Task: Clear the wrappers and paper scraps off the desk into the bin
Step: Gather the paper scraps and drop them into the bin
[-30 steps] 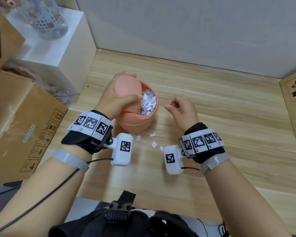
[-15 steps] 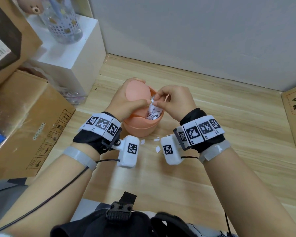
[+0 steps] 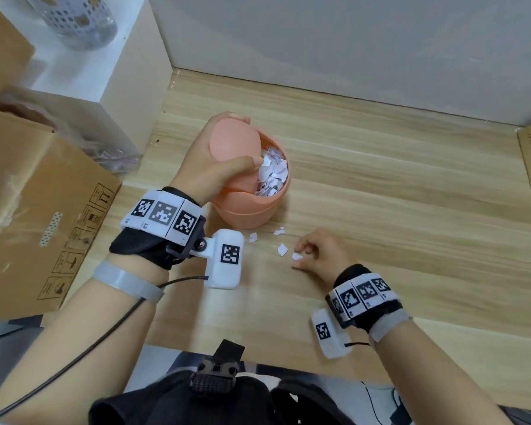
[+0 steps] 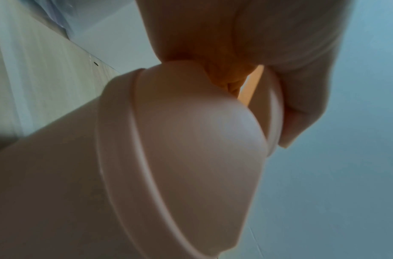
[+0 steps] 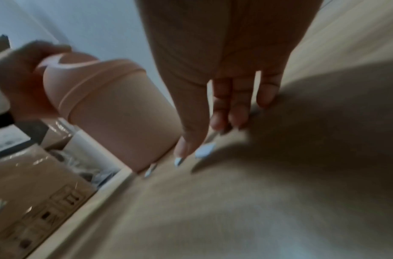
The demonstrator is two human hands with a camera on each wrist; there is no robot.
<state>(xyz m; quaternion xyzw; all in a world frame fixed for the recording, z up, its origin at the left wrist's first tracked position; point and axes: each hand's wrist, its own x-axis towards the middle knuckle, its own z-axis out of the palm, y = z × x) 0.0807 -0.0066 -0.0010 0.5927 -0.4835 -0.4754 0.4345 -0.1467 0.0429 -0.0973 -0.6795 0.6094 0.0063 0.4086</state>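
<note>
A plain office or storage corner. A wood-grain desk (image 3: pixel 380 185) meets a bare grey wall (image 3: pixel 350 41), with taped cardboard shipping boxes (image 3: pixel 37 216) stacked beside a white cabinet (image 3: pixel 105 72).

A light wood worktop (image 3: pixel 380 185) carries a pink swing-lid bin (image 3: pixel 252 210) and white paper scraps (image 3: pixel 282 250) beside it.

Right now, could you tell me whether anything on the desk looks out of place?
Yes: a few torn paper scraps lie loose on the desk just in front of the pink bin, beside the right hand. The left hand tilts the bin's lid open.
</note>
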